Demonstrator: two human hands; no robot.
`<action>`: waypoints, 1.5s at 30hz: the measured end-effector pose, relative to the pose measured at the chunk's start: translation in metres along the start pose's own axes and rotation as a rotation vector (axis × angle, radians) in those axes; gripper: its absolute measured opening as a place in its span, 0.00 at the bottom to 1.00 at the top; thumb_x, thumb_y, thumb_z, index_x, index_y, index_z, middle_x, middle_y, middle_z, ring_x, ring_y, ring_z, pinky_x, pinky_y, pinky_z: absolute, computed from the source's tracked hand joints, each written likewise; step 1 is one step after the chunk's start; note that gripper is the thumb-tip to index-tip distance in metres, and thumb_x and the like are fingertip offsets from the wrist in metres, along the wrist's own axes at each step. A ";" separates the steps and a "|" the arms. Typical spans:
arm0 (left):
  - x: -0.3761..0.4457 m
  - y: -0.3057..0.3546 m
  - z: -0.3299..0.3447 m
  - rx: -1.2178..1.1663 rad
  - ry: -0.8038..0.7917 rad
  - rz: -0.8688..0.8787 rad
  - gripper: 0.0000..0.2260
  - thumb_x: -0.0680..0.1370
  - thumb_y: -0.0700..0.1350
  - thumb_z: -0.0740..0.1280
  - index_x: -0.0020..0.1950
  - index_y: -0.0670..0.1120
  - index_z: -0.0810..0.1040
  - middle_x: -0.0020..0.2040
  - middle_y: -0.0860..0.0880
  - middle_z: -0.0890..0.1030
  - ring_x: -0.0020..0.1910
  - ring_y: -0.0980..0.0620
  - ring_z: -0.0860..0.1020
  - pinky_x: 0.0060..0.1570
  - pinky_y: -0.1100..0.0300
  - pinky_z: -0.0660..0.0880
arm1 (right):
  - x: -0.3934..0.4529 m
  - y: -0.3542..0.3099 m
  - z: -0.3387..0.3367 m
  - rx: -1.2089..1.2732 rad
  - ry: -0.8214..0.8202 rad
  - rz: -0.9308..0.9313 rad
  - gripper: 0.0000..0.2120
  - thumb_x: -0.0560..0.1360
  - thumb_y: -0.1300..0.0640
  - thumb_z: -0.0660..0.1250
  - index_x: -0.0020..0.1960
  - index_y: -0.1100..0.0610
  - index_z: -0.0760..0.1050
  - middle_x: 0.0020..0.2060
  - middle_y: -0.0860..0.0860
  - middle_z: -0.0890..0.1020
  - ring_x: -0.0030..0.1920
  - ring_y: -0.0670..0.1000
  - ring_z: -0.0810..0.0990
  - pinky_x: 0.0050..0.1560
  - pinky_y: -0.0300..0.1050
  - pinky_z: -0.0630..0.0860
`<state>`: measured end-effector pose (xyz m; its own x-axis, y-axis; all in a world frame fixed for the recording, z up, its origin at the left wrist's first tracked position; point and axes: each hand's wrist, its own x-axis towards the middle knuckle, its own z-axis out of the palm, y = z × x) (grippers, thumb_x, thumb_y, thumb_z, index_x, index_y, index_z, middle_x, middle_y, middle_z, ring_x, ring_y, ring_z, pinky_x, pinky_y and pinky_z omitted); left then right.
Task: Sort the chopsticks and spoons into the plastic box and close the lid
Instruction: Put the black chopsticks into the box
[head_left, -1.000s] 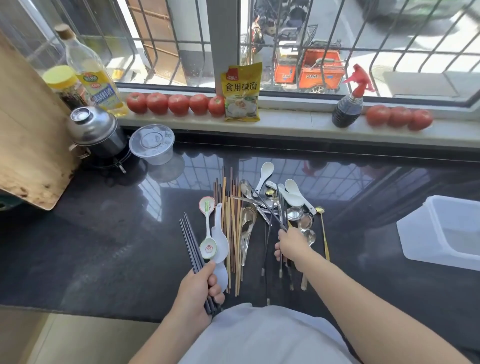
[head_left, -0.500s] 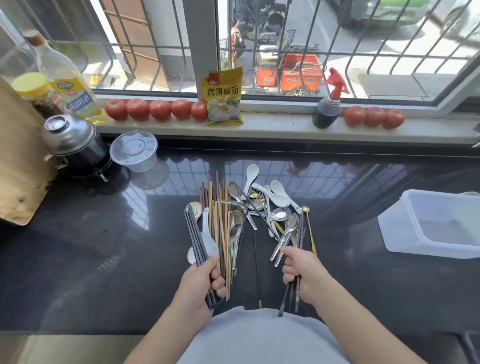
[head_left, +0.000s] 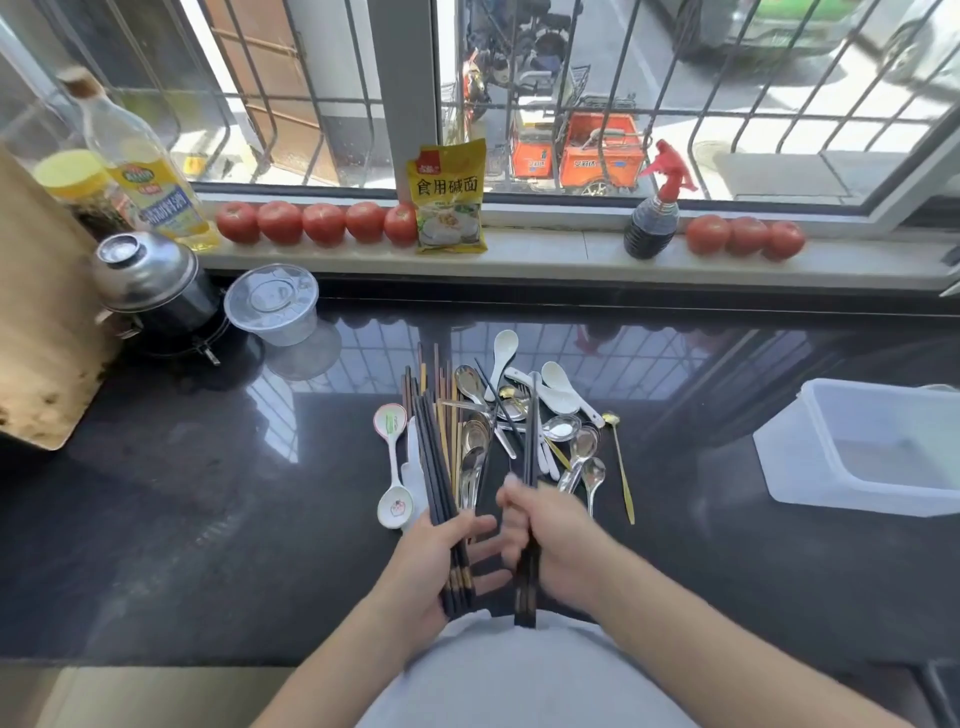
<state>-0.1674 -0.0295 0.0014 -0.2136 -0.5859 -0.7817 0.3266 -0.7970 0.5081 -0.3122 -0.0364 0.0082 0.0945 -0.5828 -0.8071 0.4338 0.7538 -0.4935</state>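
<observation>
A heap of wooden chopsticks (head_left: 441, 395), metal spoons (head_left: 576, 447) and white ceramic spoons (head_left: 558, 387) lies in the middle of the black counter (head_left: 208, 467). My left hand (head_left: 431, 561) grips a bundle of dark chopsticks (head_left: 434, 467) that fans up and to the left. My right hand (head_left: 556, 540) holds a few more dark chopsticks (head_left: 530, 441), nearly upright, close beside the left hand. The translucent plastic box (head_left: 779, 452) stands open at the right edge; I cannot see its lid.
A steel pot (head_left: 150, 280), a clear round container (head_left: 272, 304) and a wooden board (head_left: 36, 332) stand at the back left. On the windowsill sit tomatoes (head_left: 322, 223), an oil bottle (head_left: 143, 166), a yellow packet (head_left: 449, 202) and a spray bottle (head_left: 654, 218).
My right hand has lifted dark chopsticks out of the heap and brought them left, next to the bundle in my left hand. My left hand has shifted right, over the heap.
</observation>
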 end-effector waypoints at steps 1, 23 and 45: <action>0.000 0.000 -0.004 0.000 0.020 -0.007 0.14 0.83 0.41 0.66 0.67 0.37 0.71 0.56 0.36 0.84 0.44 0.41 0.86 0.42 0.39 0.83 | -0.008 0.018 -0.001 -0.107 -0.046 0.060 0.19 0.86 0.52 0.58 0.40 0.57 0.76 0.23 0.48 0.65 0.23 0.47 0.62 0.25 0.39 0.63; 0.006 0.003 0.004 -0.067 0.184 0.105 0.17 0.85 0.49 0.61 0.63 0.37 0.76 0.42 0.42 0.82 0.37 0.45 0.81 0.37 0.55 0.78 | 0.024 0.029 0.046 -0.604 -0.178 -0.009 0.37 0.74 0.24 0.54 0.72 0.47 0.74 0.70 0.47 0.76 0.71 0.48 0.72 0.75 0.53 0.64; -0.018 -0.004 -0.026 -0.115 0.114 0.202 0.04 0.84 0.37 0.62 0.51 0.43 0.69 0.35 0.44 0.72 0.29 0.49 0.72 0.30 0.56 0.75 | 0.129 -0.034 -0.037 -1.797 0.454 -0.538 0.15 0.75 0.67 0.62 0.60 0.60 0.69 0.53 0.56 0.81 0.51 0.60 0.83 0.39 0.48 0.71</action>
<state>-0.1411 -0.0124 0.0038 -0.0300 -0.7057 -0.7079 0.4561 -0.6398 0.6185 -0.3477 -0.1259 -0.0918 -0.0470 -0.9376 -0.3445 -0.9839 0.1031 -0.1462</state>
